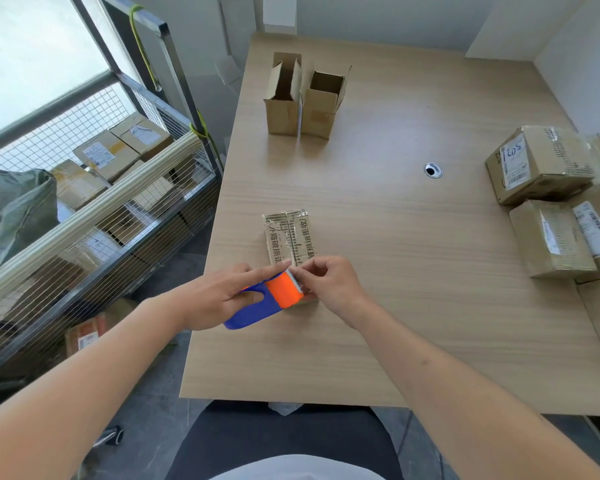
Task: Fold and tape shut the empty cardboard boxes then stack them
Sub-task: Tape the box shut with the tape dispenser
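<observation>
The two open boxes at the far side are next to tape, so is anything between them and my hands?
Only the closed box being taped; otherwise bare table lies before the open boxes.

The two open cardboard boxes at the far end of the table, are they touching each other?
Apart at the base: the head view shows a gap between left box and right box.

A pale wood-grain table (413,271) fills the centre and right; a bright window (25,53) sits upper left, white walls (378,15) behind, grey floor (146,427) lower left
</observation>
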